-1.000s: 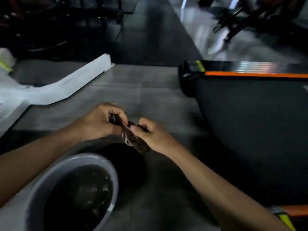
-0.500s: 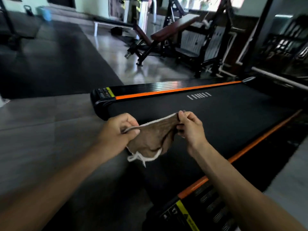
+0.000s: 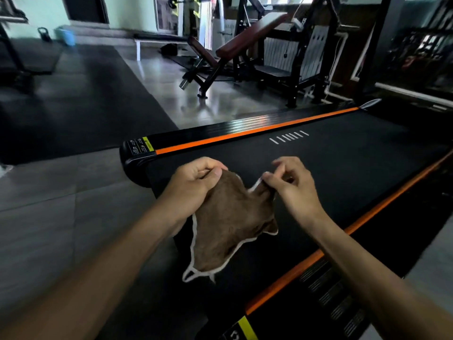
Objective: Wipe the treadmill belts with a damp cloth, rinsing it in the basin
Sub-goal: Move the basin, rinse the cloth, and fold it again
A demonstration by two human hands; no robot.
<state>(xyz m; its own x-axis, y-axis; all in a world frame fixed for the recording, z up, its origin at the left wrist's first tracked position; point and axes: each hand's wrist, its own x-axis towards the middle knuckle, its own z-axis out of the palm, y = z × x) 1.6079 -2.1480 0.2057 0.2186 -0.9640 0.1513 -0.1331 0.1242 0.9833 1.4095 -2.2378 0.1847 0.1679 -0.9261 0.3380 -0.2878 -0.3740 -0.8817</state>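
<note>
A brown cloth (image 3: 225, 224) with a white hem hangs spread over the near end of the black treadmill belt (image 3: 343, 168). My left hand (image 3: 193, 187) grips the cloth's upper left corner. My right hand (image 3: 291, 187) pinches its upper right edge between thumb and fingers. The cloth's lower corner droops toward the belt's near edge. The belt runs between two orange side strips (image 3: 245, 136). The basin is out of view.
Grey floor tiles (image 3: 61, 217) lie left of the treadmill, with a dark mat (image 3: 73, 106) beyond. A weight bench (image 3: 235, 45) and black machine frames stand at the back. The treadmill's near side rail (image 3: 331, 290) runs under my right forearm.
The view swung up from the basin to the treadmill. The cloth went from bunched between my hands to opened out, and both hands carried it over the belt.
</note>
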